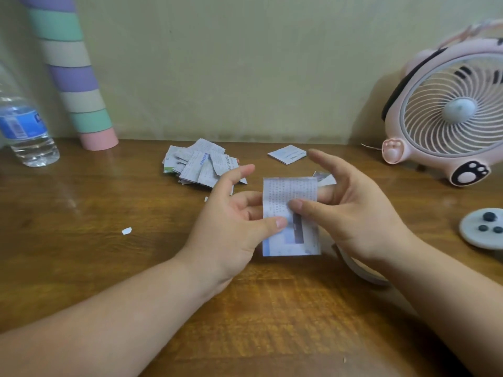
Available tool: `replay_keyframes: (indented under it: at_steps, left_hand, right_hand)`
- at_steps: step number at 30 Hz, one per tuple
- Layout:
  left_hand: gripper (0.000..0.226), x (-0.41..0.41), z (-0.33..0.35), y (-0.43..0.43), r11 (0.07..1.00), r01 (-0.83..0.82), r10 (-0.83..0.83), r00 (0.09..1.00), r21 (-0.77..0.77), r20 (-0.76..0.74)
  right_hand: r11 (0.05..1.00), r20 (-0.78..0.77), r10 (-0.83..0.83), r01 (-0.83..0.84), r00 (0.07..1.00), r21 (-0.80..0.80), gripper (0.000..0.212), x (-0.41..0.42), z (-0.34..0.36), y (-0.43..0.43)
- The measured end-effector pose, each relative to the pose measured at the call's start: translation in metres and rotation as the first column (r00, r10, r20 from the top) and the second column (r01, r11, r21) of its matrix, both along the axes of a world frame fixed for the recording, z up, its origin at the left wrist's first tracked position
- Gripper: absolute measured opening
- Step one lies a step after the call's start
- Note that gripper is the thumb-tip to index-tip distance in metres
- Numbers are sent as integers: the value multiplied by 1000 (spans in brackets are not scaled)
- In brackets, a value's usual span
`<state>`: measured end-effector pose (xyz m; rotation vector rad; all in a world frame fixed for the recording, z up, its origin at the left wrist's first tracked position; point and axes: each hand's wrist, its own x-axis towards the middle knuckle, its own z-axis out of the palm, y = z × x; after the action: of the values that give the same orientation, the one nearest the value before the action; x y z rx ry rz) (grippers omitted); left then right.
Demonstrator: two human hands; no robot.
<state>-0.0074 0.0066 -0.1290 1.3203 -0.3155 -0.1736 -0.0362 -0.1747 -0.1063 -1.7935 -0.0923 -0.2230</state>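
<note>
So the paper slip was held just over the middle of the table, nearer than the pile of folded slips. The left hand pinched its lower left edge and the right hand pinched the middle, thumbs in front. It looked feather-light, floppy and easy to tear, so I'd hold it gently by the side edges.

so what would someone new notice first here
First, the printed paper slip, pinched between the left hand and right hand over the middle of the wooden table. Behind it lies a pile of similar folded slips, and a pink paw-print fan stands at the far right.
</note>
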Motion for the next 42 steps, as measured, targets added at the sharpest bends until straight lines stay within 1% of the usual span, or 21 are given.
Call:
replay_keyframes:
  at_steps: [1, 2, 4, 5, 6, 8, 11, 14, 16, 18, 21, 23, 26, 28, 31, 34, 36, 37, 39, 40, 42]
  left_hand:
    - [80, 0, 0, 0, 1000, 12, -12, 1000, 20, -3]
    - [78, 0, -1, 1, 999, 21, -20, 1000, 40, -10]
    - [74, 0, -3, 0, 995, 56, -54, 998, 82, -24]
    - [71, 0, -3, 0, 991, 81, -79, 997, 108, -24]
    - [66, 0, -4, 0, 986, 101, -100, 995, 129, -17]
    - [58, 0, -5, -1, 981, 119, -120, 993, 151, -7]
    - [59, 0, -4, -1, 970, 135, -140, 990, 204, 9]
    - [60, -1, -2, -1, 959, 163, -170, 985, 233, 11]
    - [58, -2, 0, 0, 958, 176, -182, 983, 227, 5]
    - [47, -4, 1, -1, 967, 162, -163, 987, 194, -11]
    - [19, -3, 1, -2, 983, 100, -94, 995, 153, -44]
    - [14, 0, -1, -2, 985, 69, -60, 996, 155, -58]
    - [18, 2, -3, 0, 978, 22, -14, 999, 206, -38]
    - [19, 3, -2, 1, 968, 1, 2, 1000, 252, -9]
    - [17, 3, 3, 4, 927, -41, 15, 997, 374, 70]
    - [19, 6, 14, 9, 833, -39, -56, 986, 551, 154]
    - [23, 10, 26, 17, 749, -55, -118, 970, 660, 215]
    - [24, 12, 33, 23, 725, -76, -125, 963, 684, 240]
    - [23, 18, 45, 36, 724, -128, -96, 955, 678, 282]
    - [19, 20, 50, 43, 734, -151, -79, 949, 662, 305]
    - [11, 21, 54, 57, 763, -205, -36, 933, 612, 357]
  right_hand:
    - [999, -9, -11, 10, 1000, -41, 63, 0, 1, 0]
    - [999, -21, -3, 2, 1000, -49, 53, 0, 1, -1]
    - [1000, -82, 22, -23, 996, -14, 24, -1, 3, 0]
    - [999, -109, 20, -23, 994, -32, 15, -2, 3, 1]
    - [997, -115, 13, -22, 993, -78, 12, -2, 4, 1]
    - [990, -81, 2, -14, 997, -141, 12, -2, 5, 0]
    - [984, -13, -45, 43, 999, -171, 22, -1, 8, -2]
    - [977, -36, -67, 58, 997, -204, 21, 0, 7, -6]
    - [983, -50, -74, 64, 996, -173, 23, 3, 5, -7]
    - [988, -64, -62, 52, 996, -149, 23, 4, 4, -7]
    - [988, -72, 2, -13, 997, -152, 23, 1, 5, -6]
    - [986, -81, 26, -39, 996, -165, 26, -1, 5, -3]
    - [978, -99, 12, -33, 995, -204, 29, -2, 9, -2]
    - [967, -115, -5, -24, 993, -253, 25, -2, 14, -7]
    - [956, -186, -2, -52, 983, -288, 20, -2, 19, -12]
    - [966, -283, 4, -77, 959, -247, 21, 0, 23, -6]
    - [975, -302, -9, -59, 953, -214, 21, 4, 26, 3]
    - [978, -305, -14, -49, 952, -200, 21, 6, 28, 8]
    - [989, -300, -1, -44, 954, -143, 17, 10, 33, 19]
    - [995, -297, 23, -51, 955, -89, 15, 12, 37, 24]
    - [995, -299, 94, -76, 950, 72, 14, 16, 45, 35]
